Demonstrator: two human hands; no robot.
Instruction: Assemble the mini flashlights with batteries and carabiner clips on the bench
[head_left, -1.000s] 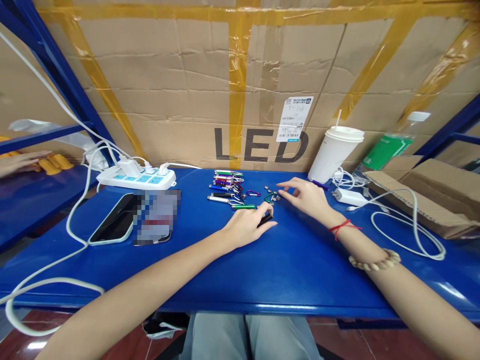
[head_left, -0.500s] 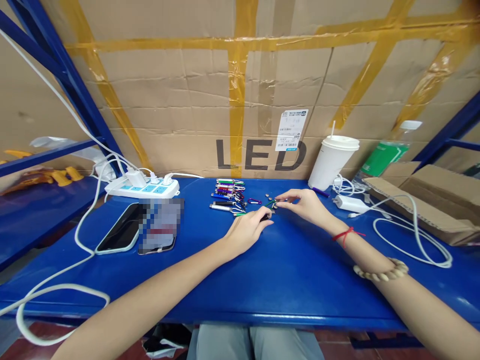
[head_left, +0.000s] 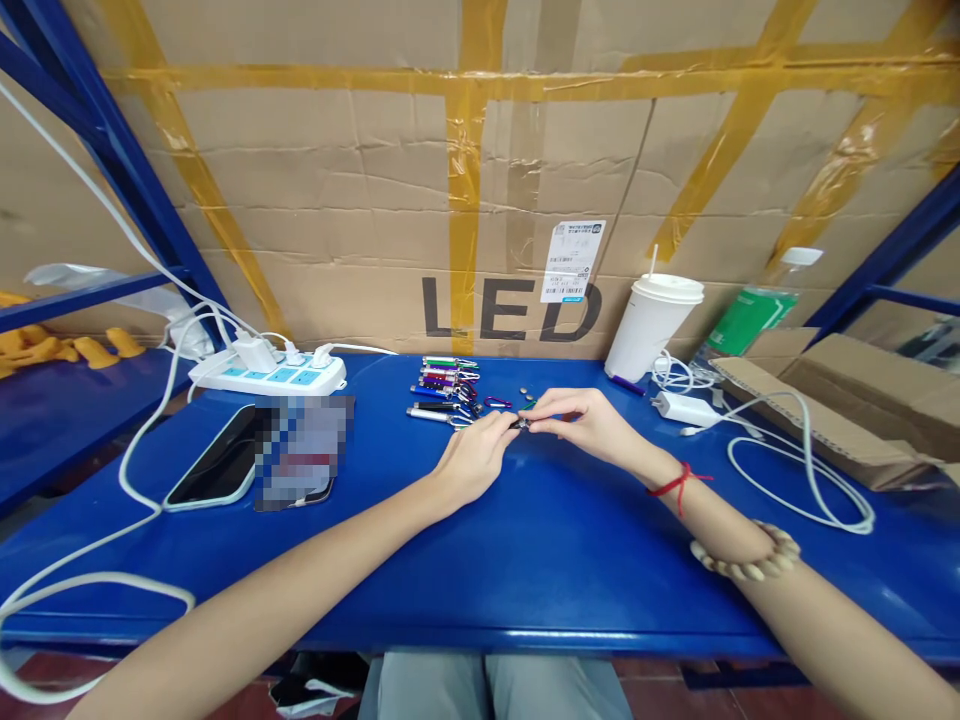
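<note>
In the head camera's view, two bare hands meet over a blue table (head_left: 570, 560), at work on a slim black tube (head_left: 516, 425). The left hand (head_left: 472, 460) grips the tube, its fingers closed around it, with only the dark end showing beyond the fingertips. The right hand (head_left: 585, 425), a red string (head_left: 681, 487) and a beaded bracelet (head_left: 748, 556) on its arm, brings thumb and forefinger narrowly together at that end, touching or nearly so; whether they pinch a small part is too fine to tell.

Just beyond the left hand, keychain penlights (head_left: 444, 390) in silver, black, blue, red, purple and green lie side by side, their clips toward the right. A purple carabiner (head_left: 497, 402) rests between them and the right hand, near a small round metal piece (head_left: 523, 391); a green clip (head_left: 529, 403) shows partly behind the right fingers.

At left, two smartphones (head_left: 214, 460) lie beside each other, the right one blurred, in front of a white power strip (head_left: 300, 376) with plugs in it. At right stand a lidded white cup (head_left: 651, 325) with a straw, a dark purple tube (head_left: 627, 385) at its base, a green-labeled bottle (head_left: 754, 318), tilted, a white charger (head_left: 686, 408) with its cable, and an open cardboard box (head_left: 847, 410). Behind, a large taped carton (head_left: 360, 200) reads "LED."
</note>
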